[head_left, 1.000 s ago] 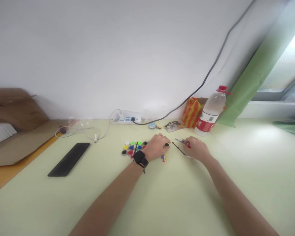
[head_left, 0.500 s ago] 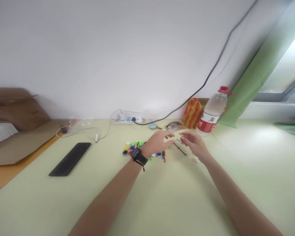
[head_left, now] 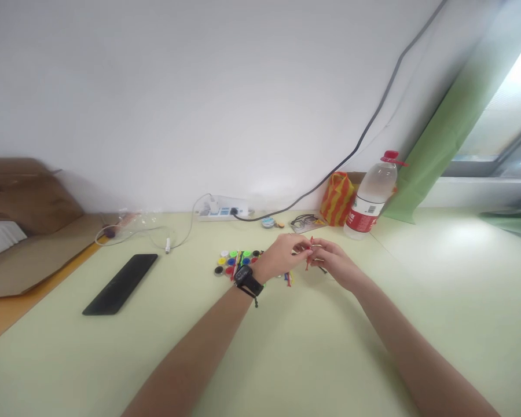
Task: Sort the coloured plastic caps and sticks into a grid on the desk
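My left hand (head_left: 281, 255), with a black watch (head_left: 244, 275) on its wrist, has thumb and forefinger closed at a small red strap (head_left: 307, 264). My right hand (head_left: 335, 263) pinches the same strap from the other side, so the fingertips of both hands meet. Fingers cover the strap's middle; only its ends show. Left of and partly behind my left hand lie several small round discs (head_left: 222, 261) in white, green, yellow, blue, red and black. Coloured straps (head_left: 289, 279) stick out below that hand. A black strap (head_left: 322, 270) lies on the table under my right fingers.
A water bottle (head_left: 371, 197) and a red-yellow striped bag (head_left: 337, 200) stand at the back right. Along the wall lies a power strip (head_left: 222, 212) with cables. At left are a black slab (head_left: 120, 285), a white cable plug (head_left: 168, 245) and a cardboard box (head_left: 39, 197).
My hands have come together. The red strap, held in my right hand before, now sits between both hands' fingertips. My left fingers have closed from an open curve.
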